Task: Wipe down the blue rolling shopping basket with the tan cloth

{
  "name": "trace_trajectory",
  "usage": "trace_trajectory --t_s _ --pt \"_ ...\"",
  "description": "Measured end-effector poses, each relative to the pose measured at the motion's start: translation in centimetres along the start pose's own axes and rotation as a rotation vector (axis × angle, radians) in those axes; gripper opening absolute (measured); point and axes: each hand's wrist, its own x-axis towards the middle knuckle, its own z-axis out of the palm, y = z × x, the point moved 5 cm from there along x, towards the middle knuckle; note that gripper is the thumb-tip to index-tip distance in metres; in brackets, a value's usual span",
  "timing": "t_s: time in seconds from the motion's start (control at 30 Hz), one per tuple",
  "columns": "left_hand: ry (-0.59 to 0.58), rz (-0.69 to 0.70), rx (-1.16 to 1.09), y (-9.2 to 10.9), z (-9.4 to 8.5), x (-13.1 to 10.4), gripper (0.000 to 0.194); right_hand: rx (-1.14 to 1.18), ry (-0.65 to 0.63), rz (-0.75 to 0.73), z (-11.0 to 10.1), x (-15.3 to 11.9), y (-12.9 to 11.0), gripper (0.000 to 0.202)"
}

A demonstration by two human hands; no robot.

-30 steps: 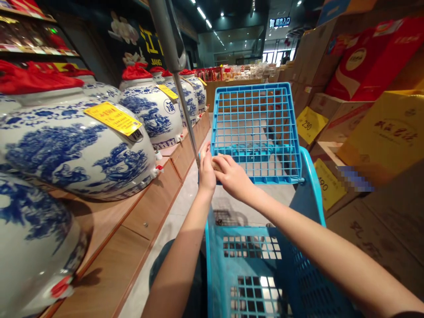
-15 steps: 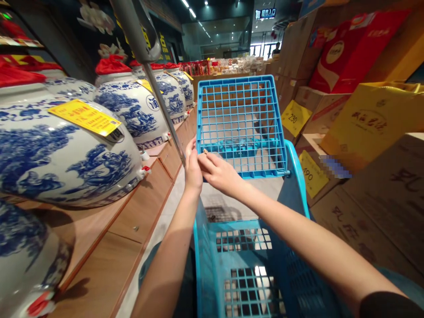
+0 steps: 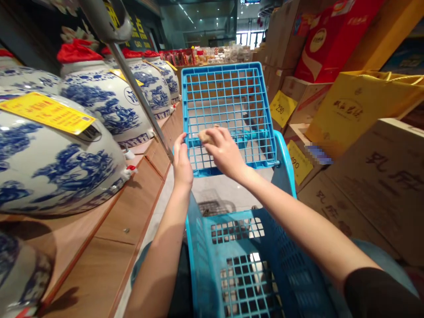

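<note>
Blue plastic grid flap (image 3: 228, 115) of cart (image 3: 285, 154) upright; left hand (image 3: 183, 161) braces its left edge, right hand (image 3: 223, 148) pinches small tan pad (image 3: 204, 136) against mesh; wiping step underway, next stroke needs steady pressure across bars

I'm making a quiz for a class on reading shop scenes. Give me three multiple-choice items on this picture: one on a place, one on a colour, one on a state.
1. Where do the blue-and-white jars stand?
A. on the wooden shelf at the left
B. inside the cart
C. on the cardboard boxes

2. What colour is the cart?
A. red
B. blue
C. grey

3. How does the grid flap stand?
A. folded flat
B. raised upright
C. taken off

Answers:
1 A: the blue-and-white jars sit in a row on the wooden shelf.
2 B: the cart is blue plastic.
3 B: the grid flap stands upright, the left hand at its edge and the right hand pressing a small tan thing on it.
</note>
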Motion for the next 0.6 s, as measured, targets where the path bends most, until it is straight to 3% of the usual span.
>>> trace_trajectory --t_s 0.07,0.17,0.43,0.5,0.6 --pt "-0.002 0.002 -0.003 -0.2 -0.1 0.2 0.037 -0.017 -0.047 -0.139 1.2 0.1 -2.2 0.031" --pt "-0.027 0.015 -0.021 -0.5 -0.4 0.6 0.037 -0.039 -0.059 -0.172 1.2 0.5 -2.1 0.033" --pt "-0.034 0.022 0.042 -0.2 -0.3 0.2 0.038 -0.137 0.151 0.306 -5.6 0.4 7.7 0.023" --pt "-0.02 0.02 0.068 0.0 -0.3 0.0 0.038 -0.132 0.181 0.364 -5.9 0.0 8.2 0.023" --pt "-0.015 0.011 0.071 0.1 -0.3 -0.1 0.037 -0.059 0.12 0.298 -3.9 0.0 5.8 0.028"
